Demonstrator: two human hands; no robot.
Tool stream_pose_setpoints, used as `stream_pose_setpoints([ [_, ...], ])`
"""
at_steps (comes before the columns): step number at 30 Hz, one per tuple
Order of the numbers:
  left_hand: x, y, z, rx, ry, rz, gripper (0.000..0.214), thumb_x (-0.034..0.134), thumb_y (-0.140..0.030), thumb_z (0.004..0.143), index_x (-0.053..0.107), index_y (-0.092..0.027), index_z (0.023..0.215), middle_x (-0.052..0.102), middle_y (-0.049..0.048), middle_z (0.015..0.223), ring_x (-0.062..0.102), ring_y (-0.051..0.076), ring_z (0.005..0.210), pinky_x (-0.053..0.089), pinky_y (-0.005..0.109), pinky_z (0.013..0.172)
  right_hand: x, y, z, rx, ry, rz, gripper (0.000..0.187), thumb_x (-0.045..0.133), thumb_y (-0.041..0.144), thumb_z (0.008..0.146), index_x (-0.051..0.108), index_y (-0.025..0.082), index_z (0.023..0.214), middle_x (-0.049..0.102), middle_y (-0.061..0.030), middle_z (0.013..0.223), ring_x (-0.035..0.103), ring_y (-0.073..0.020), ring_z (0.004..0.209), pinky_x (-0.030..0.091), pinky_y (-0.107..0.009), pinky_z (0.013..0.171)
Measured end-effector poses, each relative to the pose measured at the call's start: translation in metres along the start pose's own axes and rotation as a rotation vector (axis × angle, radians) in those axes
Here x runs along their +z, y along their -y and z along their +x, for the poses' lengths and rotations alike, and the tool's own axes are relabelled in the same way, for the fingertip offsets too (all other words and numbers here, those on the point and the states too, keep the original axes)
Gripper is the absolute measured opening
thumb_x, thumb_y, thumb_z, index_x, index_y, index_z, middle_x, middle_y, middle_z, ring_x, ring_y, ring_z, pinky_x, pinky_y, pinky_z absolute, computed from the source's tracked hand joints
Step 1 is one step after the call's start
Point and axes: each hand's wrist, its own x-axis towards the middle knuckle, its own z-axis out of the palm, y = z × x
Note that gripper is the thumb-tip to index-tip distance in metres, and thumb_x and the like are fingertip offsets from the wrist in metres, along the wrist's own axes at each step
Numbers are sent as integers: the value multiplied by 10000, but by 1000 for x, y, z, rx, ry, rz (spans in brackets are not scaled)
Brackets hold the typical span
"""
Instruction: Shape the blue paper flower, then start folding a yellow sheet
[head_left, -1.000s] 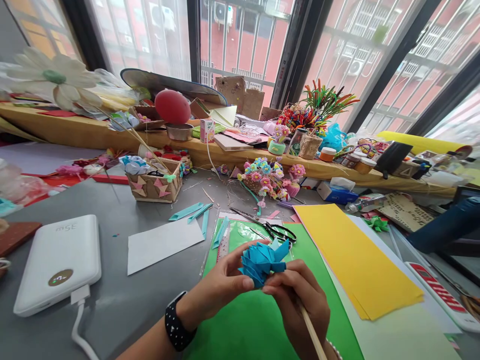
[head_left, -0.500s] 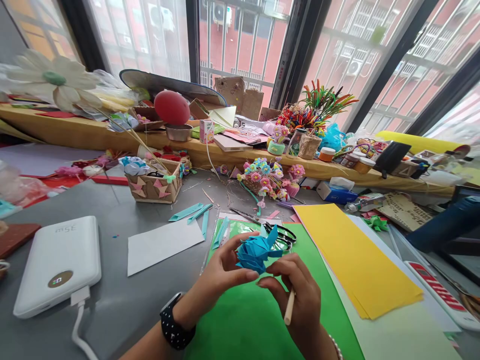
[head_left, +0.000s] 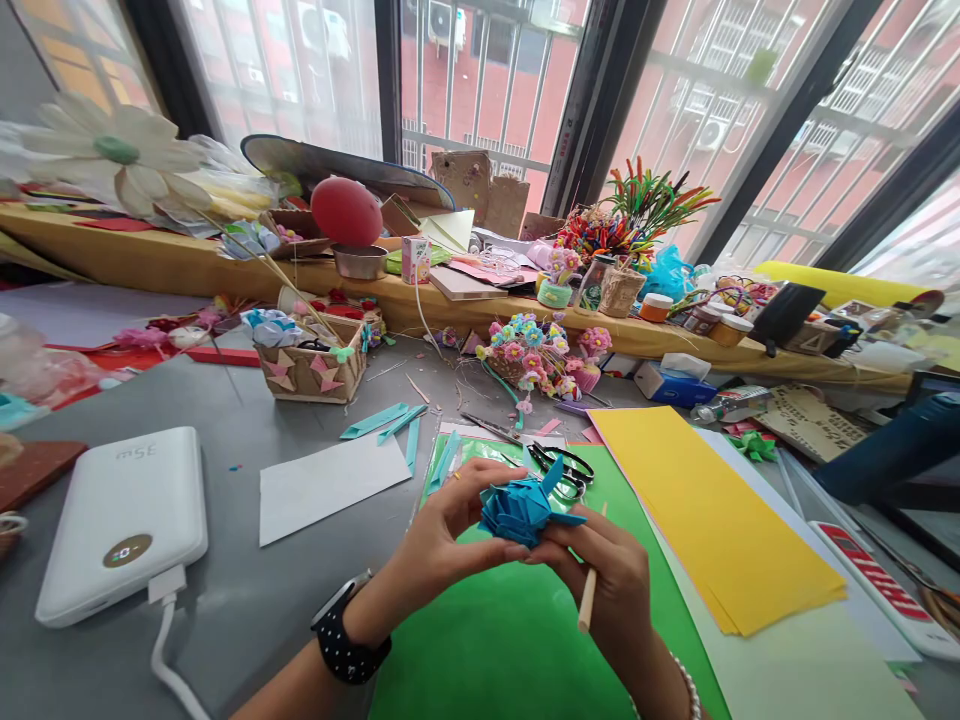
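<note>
Folded from blue paper, a flower [head_left: 517, 510] with pointed tips sticking out at its right side is held above the green sheet [head_left: 450, 640]. My left hand [head_left: 450, 525] is closed round its left side, thumb below and fingers above. At the lower right of the flower, my right hand [head_left: 607, 580] pinches a blue tip between thumb and fingers. A thin wooden stick [head_left: 588, 600] is also tucked in the right hand, its blunt end pointing down. Behind the flower lie black-handled scissors [head_left: 574, 465], partly hidden.
Folded light-blue strips [head_left: 382, 422] and a white paper piece [head_left: 334, 490] lie left of the green sheet. Yellow sheets [head_left: 705, 510] are on the right. A white power bank [head_left: 124, 525] with a cable sits left. Behind stand a cardboard basket [head_left: 315, 375] and small crafted flowers [head_left: 532, 350].
The blue paper flower has tilted and shifted slightly right. My right fingers, which were at its lower edge, now pinch a tip, and the stick has moved slightly with that hand.
</note>
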Motion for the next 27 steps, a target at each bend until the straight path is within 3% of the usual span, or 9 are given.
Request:
stream_pose_setpoints([
  [6, -4, 4, -2, 40, 62, 38, 438, 721, -286, 667, 612, -280, 1092, 476, 60, 1079, 477, 232, 1024, 435, 329, 874, -2, 0, 0, 5, -24, -14, 309, 590, 357, 798, 667, 180, 556, 590, -8, 481, 508, -104, 407, 384, -206, 396],
  [11, -6, 2, -3, 86, 90, 127, 431, 700, -274, 696, 596, -282, 1114, 468, 66, 1079, 450, 234, 1053, 424, 334, 897, -3, -2, -1, 57, 32, 26, 294, 602, 346, 789, 678, 186, 555, 537, 3, 464, 463, -99, 402, 357, -205, 385],
  [27, -8, 3, -3, 26, 136, 160, 428, 698, -244, 698, 592, -277, 1111, 462, 67, 1086, 466, 234, 1037, 446, 332, 868, -6, -3, 2, 191, 84, 34, 359, 622, 428, 743, 647, 178, 487, 500, 21, 439, 412, -85, 389, 321, -198, 361],
])
